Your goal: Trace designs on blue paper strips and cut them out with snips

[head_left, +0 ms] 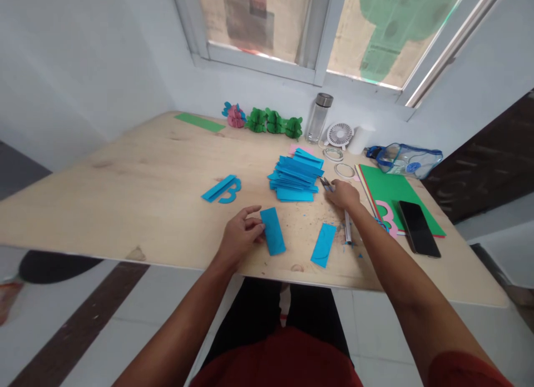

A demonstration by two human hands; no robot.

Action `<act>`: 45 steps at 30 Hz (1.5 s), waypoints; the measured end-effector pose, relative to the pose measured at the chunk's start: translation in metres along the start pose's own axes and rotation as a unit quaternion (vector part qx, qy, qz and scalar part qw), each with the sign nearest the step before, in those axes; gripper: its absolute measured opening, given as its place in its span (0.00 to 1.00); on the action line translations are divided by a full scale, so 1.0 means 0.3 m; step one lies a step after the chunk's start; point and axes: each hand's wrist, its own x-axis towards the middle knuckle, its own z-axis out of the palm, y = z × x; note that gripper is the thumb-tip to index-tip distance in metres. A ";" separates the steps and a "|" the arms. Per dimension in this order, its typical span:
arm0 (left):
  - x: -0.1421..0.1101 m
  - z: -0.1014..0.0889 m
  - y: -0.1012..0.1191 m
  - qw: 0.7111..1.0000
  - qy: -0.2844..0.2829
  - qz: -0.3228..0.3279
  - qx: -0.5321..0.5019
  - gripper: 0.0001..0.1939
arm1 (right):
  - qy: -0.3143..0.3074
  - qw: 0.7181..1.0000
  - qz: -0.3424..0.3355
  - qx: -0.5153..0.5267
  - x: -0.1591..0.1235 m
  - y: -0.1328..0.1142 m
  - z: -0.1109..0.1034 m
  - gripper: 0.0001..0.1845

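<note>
My left hand [241, 234] has its thumb and fingers at the left edge of a blue paper rectangle [273, 232], pinching it just above the table. In my right hand [344, 196] is a pair of scissors [325, 183]; the dark tips point left toward the pile, and my fingers hide the handles. A stack of folded blue paper strips [295, 175] lies untidily beyond both hands. Another blue paper rectangle [324, 245], with a curved line drawn on it, lies between my forearms. A slim silver-white tool [347, 228] rests beside my right wrist.
Blue cut-out shapes [230, 191] lie left of the stack. At right are green paper sheets [400, 195], a phone [418, 228] and a clear pouch [411, 160]. Along the wall stand a bottle [319, 120], a small fan [339, 134] and green paper decorations [273, 122].
</note>
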 end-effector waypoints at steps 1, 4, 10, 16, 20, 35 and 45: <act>0.000 0.000 0.000 1.000 0.000 -0.001 -0.003 0.28 | 0.000 1.000 0.008 0.016 0.001 0.000 0.001 0.21; -0.001 0.001 -0.003 1.000 0.009 -0.001 -0.023 0.28 | 0.007 0.997 0.024 0.076 -0.001 0.007 -0.008 0.17; -0.009 0.006 -0.005 0.993 0.049 0.007 -0.110 0.28 | 0.049 0.957 0.024 0.285 -0.081 0.062 -0.086 0.17; -0.030 0.043 0.045 0.965 0.121 0.004 -0.233 0.23 | -0.023 0.721 -0.007 0.693 -0.379 0.047 -0.079 0.18; -0.054 0.083 0.093 0.948 0.127 -0.015 -0.292 0.21 | -0.109 0.542 0.020 0.833 -0.565 -0.066 -0.020 0.14; -0.141 0.163 0.134 0.948 0.087 -0.020 -0.307 0.17 | 0.001 0.534 0.150 0.832 -0.594 -0.295 0.051 0.23; -0.151 0.197 0.132 0.960 0.045 -0.043 -0.273 0.12 | -0.011 0.538 0.089 0.838 -0.627 -0.294 0.031 0.26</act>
